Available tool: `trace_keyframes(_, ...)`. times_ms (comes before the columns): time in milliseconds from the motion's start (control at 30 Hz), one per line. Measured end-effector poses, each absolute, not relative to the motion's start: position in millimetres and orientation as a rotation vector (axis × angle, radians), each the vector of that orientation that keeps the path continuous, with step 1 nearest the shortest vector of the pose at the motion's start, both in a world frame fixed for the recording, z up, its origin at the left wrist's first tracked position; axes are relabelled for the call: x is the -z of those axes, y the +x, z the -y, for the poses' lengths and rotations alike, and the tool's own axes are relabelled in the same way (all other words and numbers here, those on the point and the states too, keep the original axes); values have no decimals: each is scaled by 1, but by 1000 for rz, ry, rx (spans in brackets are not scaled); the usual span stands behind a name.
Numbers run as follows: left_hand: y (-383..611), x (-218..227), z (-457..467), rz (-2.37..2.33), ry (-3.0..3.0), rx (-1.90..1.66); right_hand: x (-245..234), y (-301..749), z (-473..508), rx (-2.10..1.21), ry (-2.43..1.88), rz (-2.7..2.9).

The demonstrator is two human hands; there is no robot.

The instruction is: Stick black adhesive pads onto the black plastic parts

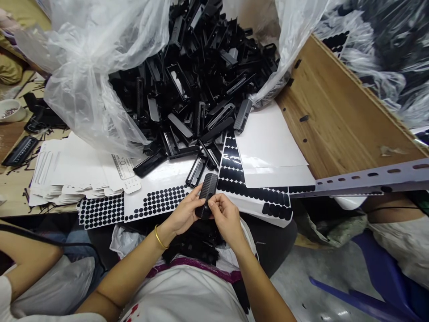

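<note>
My left hand [184, 214] grips a black ribbed plastic part [207, 190] from the side and holds it upright over my lap. My right hand [225, 215] has its fingers pinched against the part's lower end; what they press there is too small to make out. Just beyond both hands lie white sheets of black round stickers [157, 200] and black oval stickers [248, 192], some rows peeled off. Further back a large heap of black plastic parts [201, 80] spills out of a clear plastic bag [87, 76].
A stack of flat white printed cards [73, 174] lies at the left. A wooden board [335, 116] and a grey perforated metal rail [368, 179] stand at the right. Another person's arm [27, 259] shows at the lower left. A blue stool [375, 281] sits at the lower right.
</note>
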State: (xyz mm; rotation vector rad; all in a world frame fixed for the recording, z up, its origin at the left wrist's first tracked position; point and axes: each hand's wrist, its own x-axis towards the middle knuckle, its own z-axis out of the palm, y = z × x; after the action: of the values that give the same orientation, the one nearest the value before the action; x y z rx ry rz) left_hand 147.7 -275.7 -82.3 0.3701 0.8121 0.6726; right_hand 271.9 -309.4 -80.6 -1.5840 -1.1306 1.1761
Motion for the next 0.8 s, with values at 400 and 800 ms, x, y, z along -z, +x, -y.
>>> trace_keyframes(400, 143, 80, 274, -843, 346, -670, 80, 269, 308, -1145, -1600, 1134)
trace_keyframes(800, 138, 80, 273, -772, 554, -634, 83, 267, 305, -1148, -1581, 1142)
